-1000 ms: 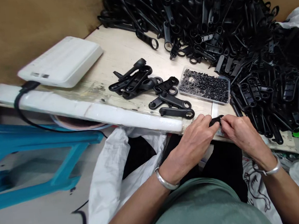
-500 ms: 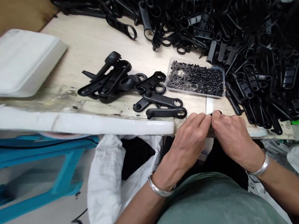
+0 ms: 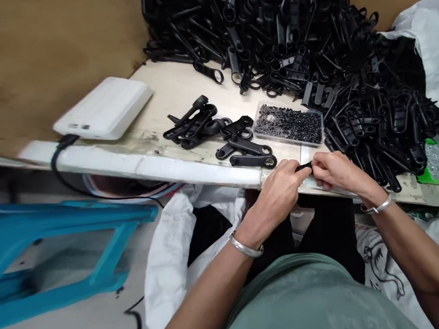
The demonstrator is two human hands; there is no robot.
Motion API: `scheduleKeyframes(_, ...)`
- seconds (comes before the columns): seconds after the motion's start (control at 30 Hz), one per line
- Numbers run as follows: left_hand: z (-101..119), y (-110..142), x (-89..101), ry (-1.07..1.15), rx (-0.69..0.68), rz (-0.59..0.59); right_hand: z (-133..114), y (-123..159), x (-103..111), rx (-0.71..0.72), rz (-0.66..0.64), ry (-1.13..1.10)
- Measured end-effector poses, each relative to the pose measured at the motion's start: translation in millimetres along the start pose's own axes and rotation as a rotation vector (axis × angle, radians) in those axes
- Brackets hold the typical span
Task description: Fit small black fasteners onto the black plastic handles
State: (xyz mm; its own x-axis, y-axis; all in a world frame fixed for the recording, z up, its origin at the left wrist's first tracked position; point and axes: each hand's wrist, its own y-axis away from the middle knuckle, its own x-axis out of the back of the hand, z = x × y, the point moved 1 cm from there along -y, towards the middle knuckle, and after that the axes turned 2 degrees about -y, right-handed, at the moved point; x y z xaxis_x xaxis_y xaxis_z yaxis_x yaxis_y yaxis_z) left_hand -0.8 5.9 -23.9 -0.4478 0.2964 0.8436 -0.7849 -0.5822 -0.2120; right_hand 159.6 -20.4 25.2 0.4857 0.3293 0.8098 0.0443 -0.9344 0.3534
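Observation:
At the table's front edge my left hand [image 3: 280, 190] is closed around a black plastic part [image 3: 304, 166], mostly hidden by the fingers. My right hand [image 3: 337, 173] pinches at its right end, and whether a small piece is also in those fingers cannot be seen. Just beyond the hands lies a clear tray [image 3: 322, 138] of tiny black pieces. Left of the tray are several black plastic arms with ringed ends [image 3: 252, 160], some stacked on each other.
A large heap of black plastic arms [image 3: 349, 73] covers the table's back and right. A white box [image 3: 105, 110] with a cable sits at left. At far right is a green tray [image 3: 426, 177] of small silvery pieces. A blue stool [image 3: 57, 228] stands below left.
The view has swung, so the table things appear shifted and smaller. My hands were pressed together at the knuckles; now they are slightly apart and the black part shows between them.

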Motion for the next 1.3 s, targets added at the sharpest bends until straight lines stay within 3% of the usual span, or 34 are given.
scheduleKeyframes(0.13,2,2,1.8,-0.037,-0.008,-0.024,8,-2,3,0.071,-0.057,-0.072)
scheduleKeyframes(0.37,2,1,6.4,-0.079,-0.026,-0.082,10,-12,17,0.180,-0.269,0.123)
scheduleKeyframes(0.57,-2,-4,10.6,-0.094,-0.074,-0.102,-5,-22,20,0.151,-0.257,0.306)
scheduleKeyframes(0.7,-5,-5,12.5,-0.066,-0.076,-0.110,4,-11,14,0.071,-0.181,0.000)
scheduleKeyframes(0.77,-6,-4,11.6,-0.015,-0.053,-0.063,14,2,6,0.019,0.019,-0.209)
scheduleKeyframes(0.87,-5,0,7.3,0.112,-0.017,0.123,24,23,-10,-0.099,0.407,-0.591)
scheduleKeyframes(0.93,-2,4,3.1,0.171,-0.006,0.255,24,32,-22,-0.168,0.537,-0.874)
scheduleKeyframes(1.1,12,9,-6.1,0.169,-0.009,0.446,9,32,-46,-0.171,0.477,-1.371)
scheduleKeyframes(1.3,21,13,-6.7,0.190,-0.010,0.471,0,27,-53,-0.184,0.540,-1.499)
